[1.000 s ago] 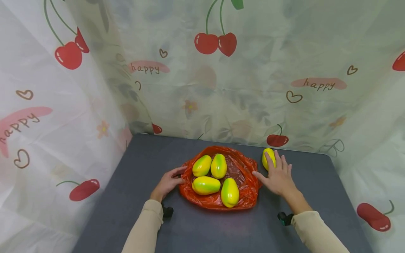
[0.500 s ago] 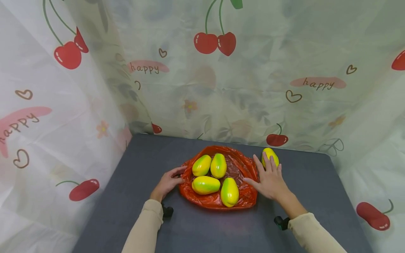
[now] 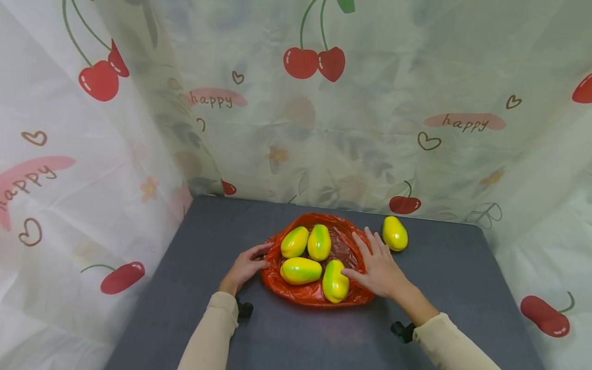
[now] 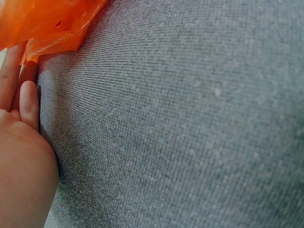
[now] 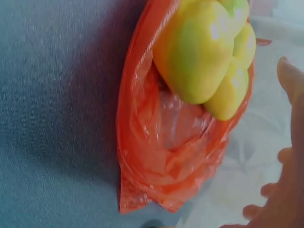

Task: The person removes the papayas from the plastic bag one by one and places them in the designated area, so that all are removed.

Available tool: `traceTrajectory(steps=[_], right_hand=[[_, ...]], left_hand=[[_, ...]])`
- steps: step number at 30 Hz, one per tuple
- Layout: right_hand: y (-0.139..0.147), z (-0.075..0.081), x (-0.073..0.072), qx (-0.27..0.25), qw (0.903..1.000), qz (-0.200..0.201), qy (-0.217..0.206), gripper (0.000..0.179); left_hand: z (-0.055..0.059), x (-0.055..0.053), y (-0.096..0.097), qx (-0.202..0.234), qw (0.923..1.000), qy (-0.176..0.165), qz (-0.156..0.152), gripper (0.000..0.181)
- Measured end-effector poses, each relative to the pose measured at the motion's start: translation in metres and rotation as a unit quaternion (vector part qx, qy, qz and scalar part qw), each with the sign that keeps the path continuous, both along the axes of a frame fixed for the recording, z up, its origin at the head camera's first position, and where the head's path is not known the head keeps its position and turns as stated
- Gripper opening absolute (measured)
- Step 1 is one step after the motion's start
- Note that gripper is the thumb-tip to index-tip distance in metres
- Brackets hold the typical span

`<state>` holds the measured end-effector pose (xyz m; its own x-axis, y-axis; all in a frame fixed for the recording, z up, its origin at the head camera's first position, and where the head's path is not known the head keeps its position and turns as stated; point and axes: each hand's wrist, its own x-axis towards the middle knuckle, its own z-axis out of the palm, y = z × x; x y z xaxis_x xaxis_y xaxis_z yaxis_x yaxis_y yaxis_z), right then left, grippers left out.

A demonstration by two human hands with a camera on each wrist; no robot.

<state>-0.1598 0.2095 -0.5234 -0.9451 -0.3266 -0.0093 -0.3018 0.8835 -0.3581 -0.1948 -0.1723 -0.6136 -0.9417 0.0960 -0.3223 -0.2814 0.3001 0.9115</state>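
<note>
A red plastic bag lies with its mouth spread on the table, and several yellow-green mangoes rest inside it. My left hand holds the bag's left rim; in the left wrist view its fingers run up behind the orange-looking plastic, and their tips are hidden. Over the bag's right rim hovers my right hand, fingers spread and holding nothing. Its thumb overlaps the nearest mango in the head view, but the right wrist view shows the hand apart from the fruit. Another mango lies outside the bag, beyond the right hand.
The dark grey table reaches back to a hanging white curtain printed with cherries and words. More curtain hangs at both sides. A small black device is strapped at each wrist.
My right hand has moved left and slightly toward me, away from the lone mango, and over the bag's right side. That mango now shows fully. The left hand has stayed in place.
</note>
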Motion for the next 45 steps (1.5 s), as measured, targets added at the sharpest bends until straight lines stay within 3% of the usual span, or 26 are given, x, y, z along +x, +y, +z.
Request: traceTrajectory(steps=[9, 24, 33, 45], right_hand=[[-0.012, -0.008, 0.006, -0.04, 0.9987, 0.029, -0.013, 0.101], [-0.029, -0.013, 0.013, -0.102, 0.9908, 0.045, -0.077, 0.099], [-0.038, -0.02, 0.015, -0.126, 0.9838, 0.021, -0.126, 0.099], [-0.043, -0.031, 0.022, -0.145, 0.9816, 0.017, -0.122, 0.096]], left_hand=[[-0.002, 0.001, 0.0, 0.001, 1.0, -0.001, -0.004, 0.054], [-0.003, 0.001, 0.0, -0.001, 1.0, 0.004, -0.001, 0.054], [-0.003, 0.0, -0.001, 0.0, 1.0, -0.006, 0.002, 0.054], [-0.001, -0.001, -0.001, 0.001, 1.0, -0.002, 0.004, 0.054]])
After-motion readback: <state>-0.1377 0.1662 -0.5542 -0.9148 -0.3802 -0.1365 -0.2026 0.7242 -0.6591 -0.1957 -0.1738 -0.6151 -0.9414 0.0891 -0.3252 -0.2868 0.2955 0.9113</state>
